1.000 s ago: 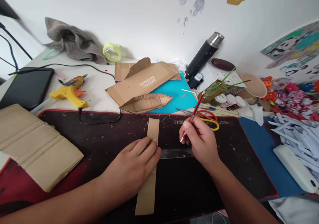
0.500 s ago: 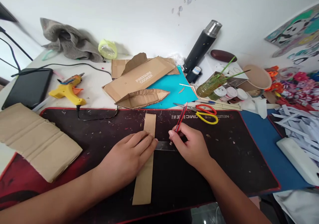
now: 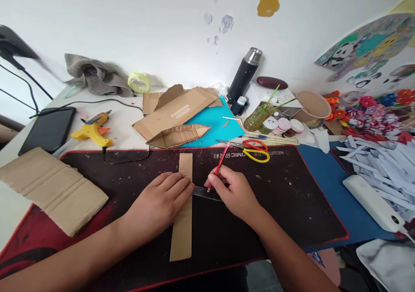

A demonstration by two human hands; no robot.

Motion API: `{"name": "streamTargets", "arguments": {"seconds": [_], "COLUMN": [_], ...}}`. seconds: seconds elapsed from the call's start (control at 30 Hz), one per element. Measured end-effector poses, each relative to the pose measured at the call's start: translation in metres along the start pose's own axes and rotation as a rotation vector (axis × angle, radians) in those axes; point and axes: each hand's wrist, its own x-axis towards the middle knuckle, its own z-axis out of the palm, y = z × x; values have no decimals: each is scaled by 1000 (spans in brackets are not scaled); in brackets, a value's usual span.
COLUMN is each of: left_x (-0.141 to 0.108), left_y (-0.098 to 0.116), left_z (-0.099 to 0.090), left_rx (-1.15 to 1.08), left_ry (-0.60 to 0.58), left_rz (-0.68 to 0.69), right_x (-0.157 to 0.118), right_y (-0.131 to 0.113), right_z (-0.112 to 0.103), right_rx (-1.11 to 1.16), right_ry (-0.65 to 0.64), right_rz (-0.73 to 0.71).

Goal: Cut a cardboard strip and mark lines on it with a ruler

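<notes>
A narrow cardboard strip (image 3: 181, 240) lies lengthwise on the dark mat. My left hand (image 3: 167, 197) is laid across its middle with the fingers bent and close together. From under those fingertips a thin ruler (image 3: 199, 192) sticks out to the right, crossing the strip; its other part is hidden by the hand. My right hand (image 3: 235, 192) pinches a red and black pencil (image 3: 220, 164) just right of the strip, its lower end over the ruler. Beyond the strip, a folded boat-shaped cardboard piece (image 3: 181, 136) rests by a flat "PRESSURE COOKER" cardboard piece (image 3: 175, 110).
Scissors (image 3: 256, 150) with red and yellow handles lie at the mat's (image 3: 275, 214) back edge. A yellow glue gun (image 3: 92, 134) and a cardboard sheet (image 3: 58, 192) are on the left. A black thermos (image 3: 243, 75) stands behind; white paper strips (image 3: 372, 166) are heaped at right.
My right hand and the pencil have come slightly closer to my left hand and the strip. The camera view has shifted up and to the right. My left hand stays on the strip.
</notes>
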Motion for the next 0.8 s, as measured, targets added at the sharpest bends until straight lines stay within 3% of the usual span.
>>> {"name": "streamTargets", "arguments": {"seconds": [0.1, 0.17, 0.27, 0.33, 0.4, 0.53, 0.63, 0.8], "left_x": [2, 6, 19, 30, 38, 41, 35, 29], "left_y": [1, 0, -4, -7, -8, -9, -8, 0], "left_z": [-2, -8, -23, -32, -38, -40, -37, -32], "left_rx": [-141, -335, -845, -1234, -1452, -1667, -1760, -1733], "left_ry": [44, 90, 62, -4, 26, 123, 123, 94], "left_rz": [-81, -242, -569, -722, -844, -1012, -1051, -1054], "right_x": [0, -1, -4, -6, -9, -11, -10, -8], "right_y": [-1, -4, -13, -19, -22, -21, -16, -15], "right_z": [-1, -2, -3, -3, -2, 0, -2, -3], "right_rx": [72, 74, 15, -41, -88, 9, 302, 757], "right_ry": [-54, -96, -182, -238, -270, -186, -60, -8], "right_rz": [0, -20, -71, -120, -174, -150, -19, 49]}}
